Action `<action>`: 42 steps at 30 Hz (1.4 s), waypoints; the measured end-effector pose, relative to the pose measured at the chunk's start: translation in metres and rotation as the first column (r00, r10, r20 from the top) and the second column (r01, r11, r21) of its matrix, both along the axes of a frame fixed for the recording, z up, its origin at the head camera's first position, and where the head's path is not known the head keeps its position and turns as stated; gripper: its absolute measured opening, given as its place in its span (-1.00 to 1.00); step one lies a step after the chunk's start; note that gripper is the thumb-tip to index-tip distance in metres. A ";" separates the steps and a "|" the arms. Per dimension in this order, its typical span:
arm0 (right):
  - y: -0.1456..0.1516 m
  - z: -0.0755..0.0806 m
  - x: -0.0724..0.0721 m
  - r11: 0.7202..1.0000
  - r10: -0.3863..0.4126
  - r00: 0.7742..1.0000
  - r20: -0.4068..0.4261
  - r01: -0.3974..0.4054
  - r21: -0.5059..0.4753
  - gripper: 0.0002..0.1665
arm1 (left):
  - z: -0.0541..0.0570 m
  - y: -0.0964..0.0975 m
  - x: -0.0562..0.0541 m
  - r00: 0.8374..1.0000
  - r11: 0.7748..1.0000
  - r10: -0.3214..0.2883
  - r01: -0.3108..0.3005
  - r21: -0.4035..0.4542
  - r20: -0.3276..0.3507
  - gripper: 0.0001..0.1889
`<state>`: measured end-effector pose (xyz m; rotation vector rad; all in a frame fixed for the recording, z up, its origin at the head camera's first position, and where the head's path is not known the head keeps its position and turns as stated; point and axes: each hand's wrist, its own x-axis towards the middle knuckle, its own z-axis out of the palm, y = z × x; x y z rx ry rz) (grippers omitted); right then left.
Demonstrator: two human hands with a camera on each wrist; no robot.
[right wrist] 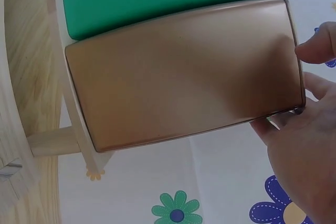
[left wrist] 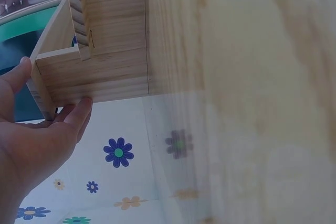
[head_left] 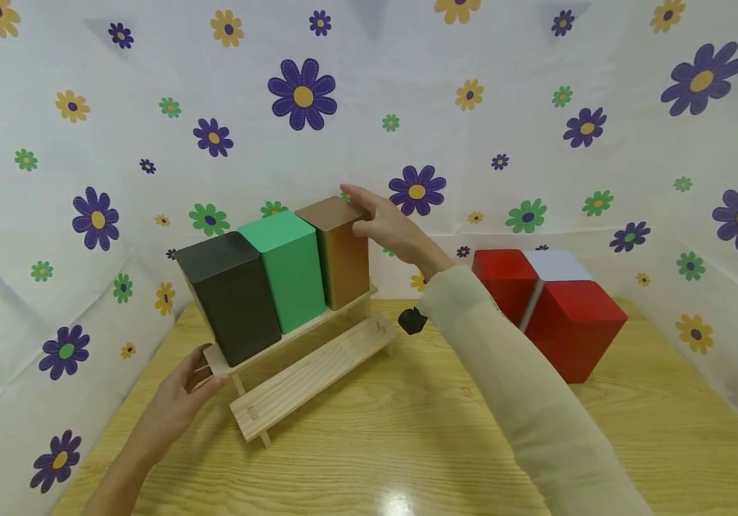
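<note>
Fingers [head_left: 357, 195] of the right hand [head_left: 390, 223] are curled over the upper right corner of the brown box [head_left: 346, 265], the thumb at the top edge and the others round the side; the hold is judged a grip, probably placed there because that side faces away from the neighbouring boxes. The left hand [head_left: 178, 401] grips the left end of the stand [head_left: 311, 376], thumb on the front edge and fingers behind, presumably to steady it.

The brown box is upright on the right end of the upper step [head_left: 217, 360]. The green box [head_left: 290, 276] is next to it on the left, then the black box [head_left: 236, 297], the three in a close row; the placement appears intended to fit all three within the step. The lower step carries nothing.

The stand is set obliquely on the tabletop [head_left: 433, 451]. Right of it lies a small black object [head_left: 412, 321], nature not determinable. Further right, well apart from the stand, are red and white boxes [head_left: 572, 330], grouped together, part-hidden by the right sleeve [head_left: 504, 380]. Flowered sheeting [head_left: 369, 79] encloses the rear and sides.
</note>
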<state>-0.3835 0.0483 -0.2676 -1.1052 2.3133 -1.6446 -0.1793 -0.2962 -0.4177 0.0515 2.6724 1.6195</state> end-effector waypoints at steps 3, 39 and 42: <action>-0.001 0.000 -0.003 0.999 0.001 1.000 -0.009 -0.001 0.044 -0.12 | 0.000 0.001 0.000 1.000 1.000 0.003 -0.003 0.004 0.006 -0.16; 0.019 -0.014 -0.003 0.995 0.026 0.997 0.072 -0.019 -0.099 -0.49 | -0.002 -0.002 0.000 1.000 1.000 0.011 -0.011 -0.007 0.025 -0.14; 0.024 -0.013 0.000 0.997 0.018 0.999 0.048 -0.014 -0.079 -0.52 | -0.002 -0.001 0.000 1.000 1.000 0.013 -0.013 -0.009 0.026 -0.14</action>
